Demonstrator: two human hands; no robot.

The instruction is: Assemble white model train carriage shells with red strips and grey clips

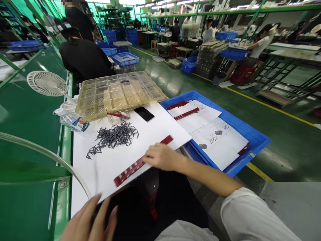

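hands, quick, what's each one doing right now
left hand: open, fingers spread at the white board's near edge, holding nothing.
right hand: flat on the red strip, not gripping it.

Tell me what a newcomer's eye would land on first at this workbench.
First the right hand, lying on a long red strip at the near edge of the white board. Behind it, mid-board, lies a tangle of small dark grey hooked parts. To the right, a blue crate holds printed sheets and more red strips, while the left hand sits blurred at the bottom edge.
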